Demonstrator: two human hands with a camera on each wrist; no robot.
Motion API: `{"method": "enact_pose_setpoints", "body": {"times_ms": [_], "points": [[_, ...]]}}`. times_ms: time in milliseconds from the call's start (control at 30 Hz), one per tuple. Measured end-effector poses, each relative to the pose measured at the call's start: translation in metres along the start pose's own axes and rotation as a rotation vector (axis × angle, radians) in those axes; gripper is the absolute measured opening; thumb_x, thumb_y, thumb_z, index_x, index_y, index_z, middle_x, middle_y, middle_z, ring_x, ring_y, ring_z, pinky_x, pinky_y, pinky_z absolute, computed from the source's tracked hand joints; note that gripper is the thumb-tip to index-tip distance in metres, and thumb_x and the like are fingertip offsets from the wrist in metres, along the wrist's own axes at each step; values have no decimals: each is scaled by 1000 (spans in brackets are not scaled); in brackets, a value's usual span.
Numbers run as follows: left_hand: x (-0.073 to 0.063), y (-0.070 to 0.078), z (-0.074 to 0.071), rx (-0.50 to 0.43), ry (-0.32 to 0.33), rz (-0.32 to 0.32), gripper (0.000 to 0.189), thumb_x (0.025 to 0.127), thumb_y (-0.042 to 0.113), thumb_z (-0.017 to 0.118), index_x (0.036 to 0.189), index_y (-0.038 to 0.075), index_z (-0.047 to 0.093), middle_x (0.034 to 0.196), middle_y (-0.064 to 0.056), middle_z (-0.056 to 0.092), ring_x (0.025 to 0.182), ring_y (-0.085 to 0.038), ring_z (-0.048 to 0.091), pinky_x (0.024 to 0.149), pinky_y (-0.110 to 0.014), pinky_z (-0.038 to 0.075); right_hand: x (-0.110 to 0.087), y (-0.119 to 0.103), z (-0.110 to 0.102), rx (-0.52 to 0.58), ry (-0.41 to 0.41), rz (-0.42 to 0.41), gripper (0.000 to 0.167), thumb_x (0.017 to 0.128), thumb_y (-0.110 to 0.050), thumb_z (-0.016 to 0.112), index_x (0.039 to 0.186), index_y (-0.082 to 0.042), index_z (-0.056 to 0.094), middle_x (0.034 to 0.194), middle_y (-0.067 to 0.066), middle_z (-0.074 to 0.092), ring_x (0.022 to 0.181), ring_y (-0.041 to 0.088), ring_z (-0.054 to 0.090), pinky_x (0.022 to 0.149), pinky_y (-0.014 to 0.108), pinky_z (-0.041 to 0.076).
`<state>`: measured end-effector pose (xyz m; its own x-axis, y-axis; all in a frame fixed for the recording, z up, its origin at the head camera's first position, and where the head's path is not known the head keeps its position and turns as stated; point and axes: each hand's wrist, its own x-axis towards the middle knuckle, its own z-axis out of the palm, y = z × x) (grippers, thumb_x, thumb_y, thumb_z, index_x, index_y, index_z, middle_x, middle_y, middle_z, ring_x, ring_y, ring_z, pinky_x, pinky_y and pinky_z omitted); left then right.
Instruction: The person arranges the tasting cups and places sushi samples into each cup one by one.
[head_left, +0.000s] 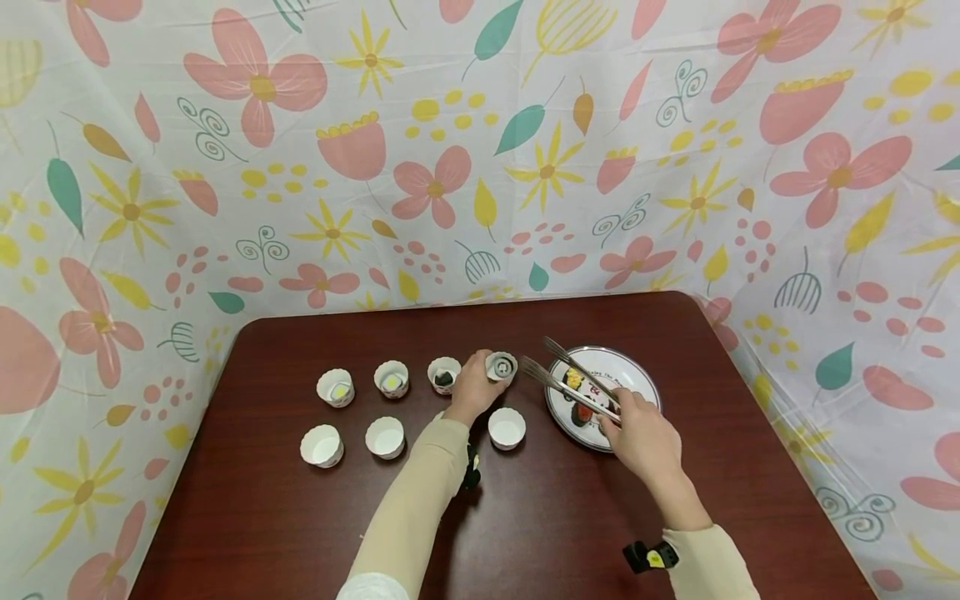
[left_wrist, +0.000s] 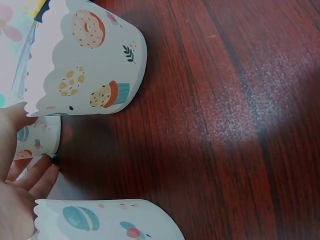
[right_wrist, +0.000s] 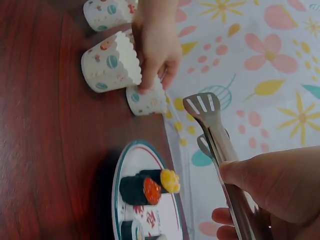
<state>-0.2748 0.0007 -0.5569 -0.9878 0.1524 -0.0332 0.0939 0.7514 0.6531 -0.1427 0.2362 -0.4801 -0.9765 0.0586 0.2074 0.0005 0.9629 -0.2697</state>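
Note:
At the back right of the cups, my left hand (head_left: 472,390) grips a small white paper baking cup (right_wrist: 144,103) by its side. Inside that cup lies a round, dark-ringed piece (head_left: 503,367). My right hand (head_left: 647,435) holds metal tongs (right_wrist: 220,137) with slotted ends above the plate, and the two tong ends are spread apart with nothing between them. Below them, the round plate (head_left: 636,377) carries several sushi pieces, including one with yellow topping (right_wrist: 170,181) and one with orange-red topping (right_wrist: 151,191).
Left of the held cup stand three cups with pieces inside: a dark-filled cup (head_left: 433,370) and two with pale pieces (head_left: 379,372) (head_left: 326,385). In front are three bare cups (head_left: 507,428) (head_left: 385,437) (head_left: 322,447). A flowered cloth (head_left: 450,233) hangs behind the brown table (head_left: 540,525).

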Motion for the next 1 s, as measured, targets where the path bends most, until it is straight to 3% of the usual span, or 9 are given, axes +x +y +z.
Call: {"method": "enact_pose_setpoints", "body": {"times_ms": [300,700,1000], "points": [[1,0,-1,-2,-4,-9,62,78,26,73,132,14,44,123,-7,55,104,-27,57,82,-41,48,-20,16,-12,-5,-15,24,44,79,-23,68,113,1,55,94,22,61,81,39,58,54,50,45],[1,2,-3,-23,-23,-28,64,79,26,73,134,14,43,126,-6,53,106,-28,56,84,-41,48,-47,34,-11,5,77,4,43,72,-21,72,104,3,56,82,20,59,71,42,57,51,51,42],[0,2,-3,-18,-27,-31,64,79,27,73,134,14,42,126,-6,53,107,-28,56,84,-41,47,-61,44,-5,-2,76,1,44,70,-19,75,103,4,57,79,19,60,66,40,57,49,50,41]]}}
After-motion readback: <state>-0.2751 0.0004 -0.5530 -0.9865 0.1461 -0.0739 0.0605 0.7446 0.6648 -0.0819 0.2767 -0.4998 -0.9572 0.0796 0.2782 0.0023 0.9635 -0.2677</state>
